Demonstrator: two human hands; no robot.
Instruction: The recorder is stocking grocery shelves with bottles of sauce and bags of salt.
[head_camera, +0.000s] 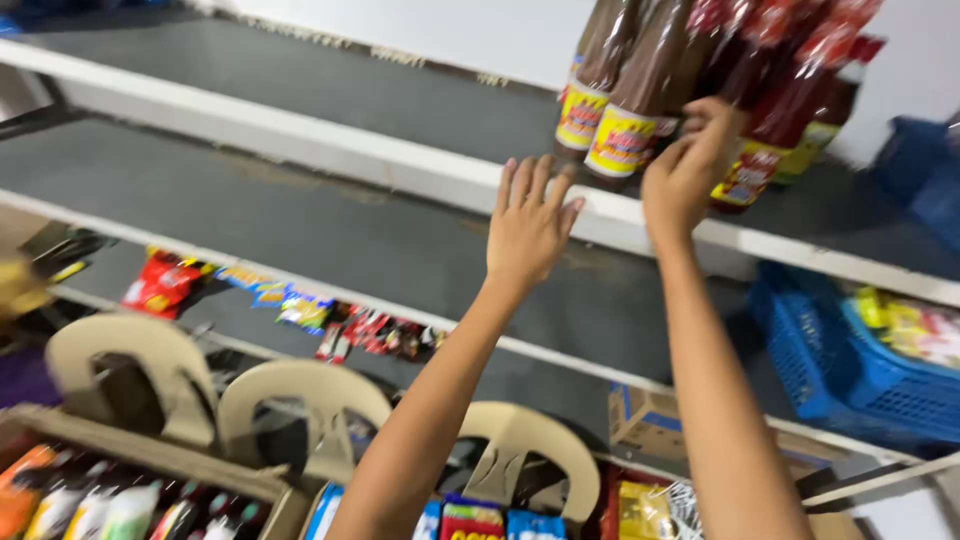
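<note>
- Standing on the upper grey shelf (330, 90), at its right part, is a shrink-wrapped pack of dark sauce bottles (700, 70) with yellow and red labels; the pack leans a little and its lower edge is close to the white front edge of the shelf.
- The right hand (690, 170) is raised to this pack, and its fingers touch the lower part of the bottles, between the yellow label and the red label. The fingers are bent against the wrap, but I cannot tell if they really grip it or only press on it.
- The left hand (530, 225) is just beside, lower and to the left, with the fingers spread and released; it holds nothing and is near the shelf edge, under the leftmost bottle.
- On the lower shelf lie small colourful snack packets (300, 305) in a row.
- At the right there are blue plastic baskets (860, 380), one with yellow packets inside.
- Below, beige plastic chair backs (300, 400) stand in a row, and a cardboard box of bottles (130, 500) is at the bottom left.
</note>
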